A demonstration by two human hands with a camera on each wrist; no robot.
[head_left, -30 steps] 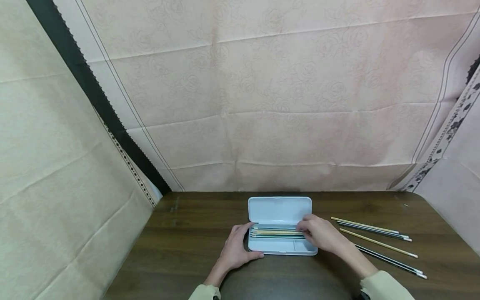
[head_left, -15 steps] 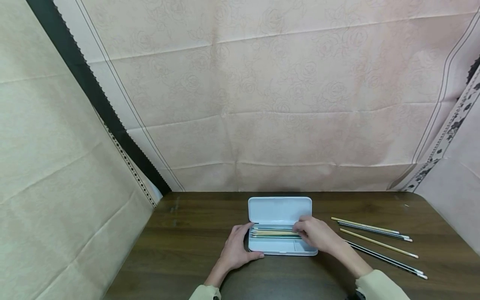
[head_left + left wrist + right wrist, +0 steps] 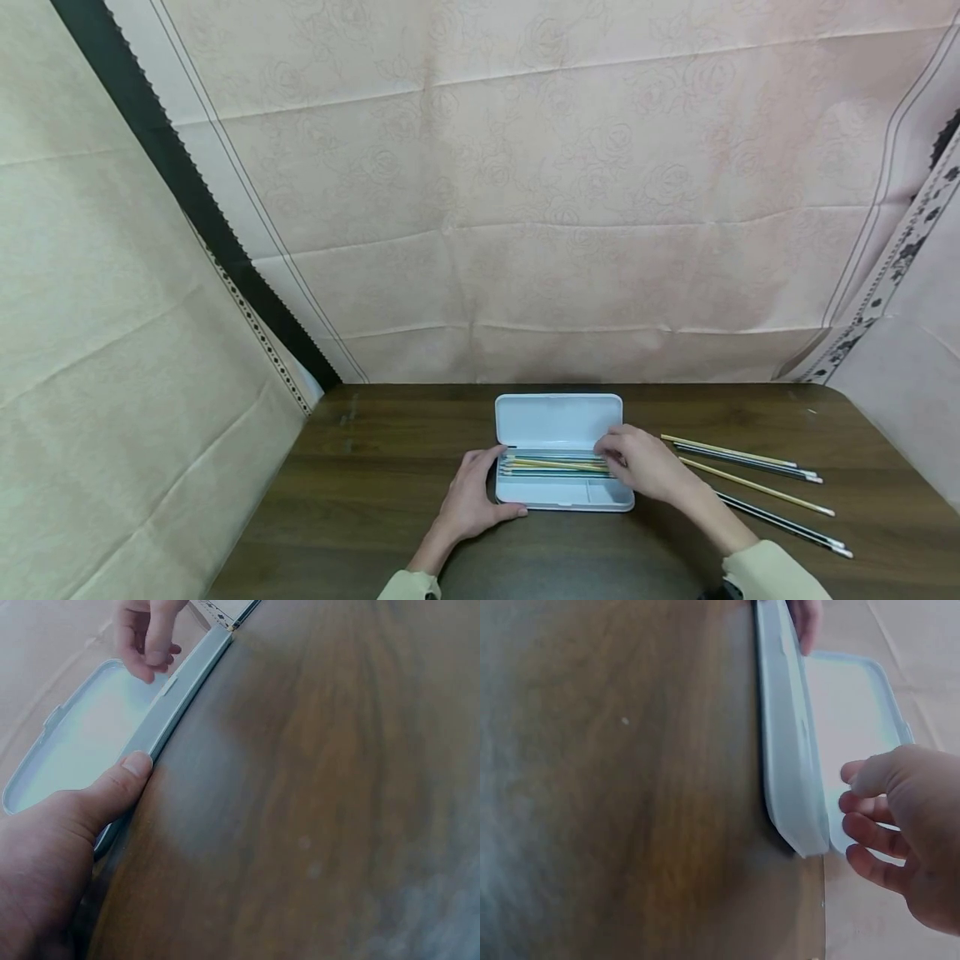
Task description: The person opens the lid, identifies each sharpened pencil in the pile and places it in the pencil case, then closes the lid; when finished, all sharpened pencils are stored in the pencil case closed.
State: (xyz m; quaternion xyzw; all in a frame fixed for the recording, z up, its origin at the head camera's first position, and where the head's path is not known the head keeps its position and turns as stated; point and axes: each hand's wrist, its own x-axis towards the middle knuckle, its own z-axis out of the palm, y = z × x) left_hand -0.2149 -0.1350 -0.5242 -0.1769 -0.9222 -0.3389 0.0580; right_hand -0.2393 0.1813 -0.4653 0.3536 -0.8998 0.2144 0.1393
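Note:
An open light-blue pencil case (image 3: 555, 497) lies on the table, lid (image 3: 558, 419) tilted back. Several pencils (image 3: 551, 465), yellow, green and pale blue, lie lengthwise in its tray. My left hand (image 3: 467, 498) grips the case's left end, thumb on the front wall and fingers at the back corner; the left wrist view shows that thumb (image 3: 120, 784) against the wall. Over the tray's right end is my right hand (image 3: 645, 465), its fingers loosely curled close to the pencil ends. In the right wrist view no pencil shows between its fingertips (image 3: 855, 776).
On the brown wooden table (image 3: 360, 500), right of the case, lie more pencils: a yellow and dark group (image 3: 742, 457), a single yellow pencil (image 3: 757, 486) and dark ones (image 3: 783, 523) by the right forearm. A pale patterned cloth (image 3: 562, 208) hangs behind the table.
My right hand shifts slightly left over the tray, then back right. A yellow pencil in the tray now lies at a slight slant. The left hand stays on the case.

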